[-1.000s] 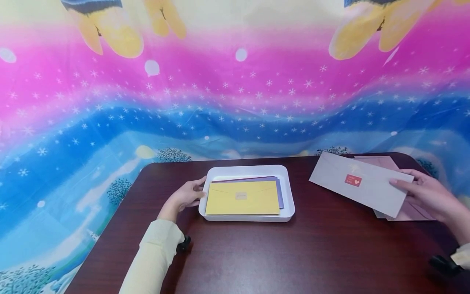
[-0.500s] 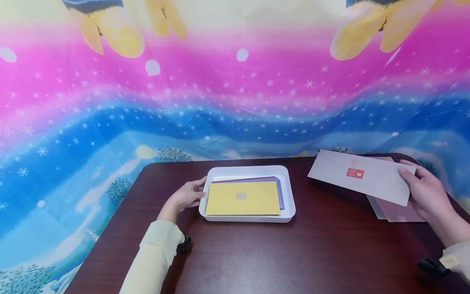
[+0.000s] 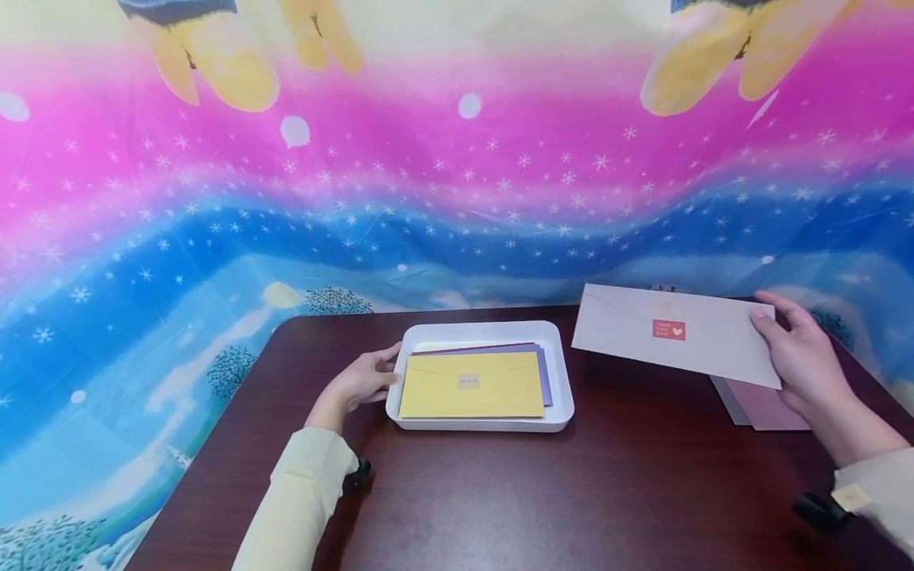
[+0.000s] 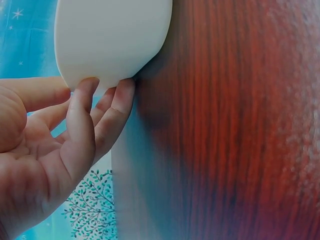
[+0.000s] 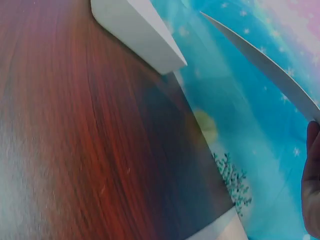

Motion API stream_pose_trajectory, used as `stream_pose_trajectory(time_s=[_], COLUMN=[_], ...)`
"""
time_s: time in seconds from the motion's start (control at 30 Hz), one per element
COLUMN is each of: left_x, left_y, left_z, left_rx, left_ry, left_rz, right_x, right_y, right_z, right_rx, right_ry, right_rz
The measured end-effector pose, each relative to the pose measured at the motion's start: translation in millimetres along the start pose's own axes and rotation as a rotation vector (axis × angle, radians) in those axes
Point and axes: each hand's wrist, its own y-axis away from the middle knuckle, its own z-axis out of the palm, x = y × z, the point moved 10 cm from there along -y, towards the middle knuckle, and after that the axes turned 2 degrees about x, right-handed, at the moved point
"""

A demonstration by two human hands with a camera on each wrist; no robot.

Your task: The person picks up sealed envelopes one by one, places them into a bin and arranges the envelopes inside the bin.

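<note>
My left hand (image 3: 362, 379) holds the left end of a white tray (image 3: 564, 388). In the left wrist view, the thumb and fingertips of the hand (image 4: 60, 135) meet the tray's end wall (image 4: 110, 50). Inside the tray a yellow envelope (image 3: 435, 396) with a small sticker lies over purple envelopes (image 3: 547, 381). My right hand (image 3: 803, 349) pinches the right end of a whitish envelope (image 3: 621, 325) bearing a red heart sticker. That envelope is raised above the table, and in the right wrist view it appears nearly edge-on, slightly bowed.
A pink envelope (image 3: 778, 412) and a greyish one (image 3: 731, 403) lie at the table's right, partly hidden by the raised envelope. Dark reddish-brown wood makes up the tabletop (image 3: 471, 500). Behind it hangs a printed cloth (image 3: 428, 174) with snowflakes.
My right hand has lifted the whitish envelope off the other envelopes and moved it left, nearer the tray. The envelope has turned more level. My left hand and the tray stay put.
</note>
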Motion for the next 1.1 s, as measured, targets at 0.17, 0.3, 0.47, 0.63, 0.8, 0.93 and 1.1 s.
stream_pose_trajectory(time_s=[0.17,0.3,0.47,0.63,0.8,0.93,1.1], left_x=[0.0,-0.6,-0.9,0.6,0.6,1.0,0.1], left_y=[1.2,1.8,1.4,-0.2,-1.6,-1.6,-1.2], left_z=[-1.7,-2.5,-2.0,0.1,-0.2,-0.7,-0.5], left_rx=[0.007,0.012,0.006,-0.004,0.003,0.007,0.008], left_ry=[-0.004,-0.008,-0.01,-0.013,-0.015,-0.02,-0.023], left_rz=[-0.007,-0.008,-0.005,0.009,0.011,0.01,0.005], right_x=[-1,-1,1,5,15,26,38], right_y=[1.2,1.5,1.8,2.2,2.4,2.5,3.7], right_z=[20,38,63,84,105,123,144], right_rx=[-0.027,-0.062,-0.131,-0.156,-0.162,-0.173,-0.184], right_ry=[-0.008,-0.026,-0.068,-0.082,-0.062,-0.029,0.044], right_rz=[0.002,0.001,0.004,0.013,0.007,0.027,0.066])
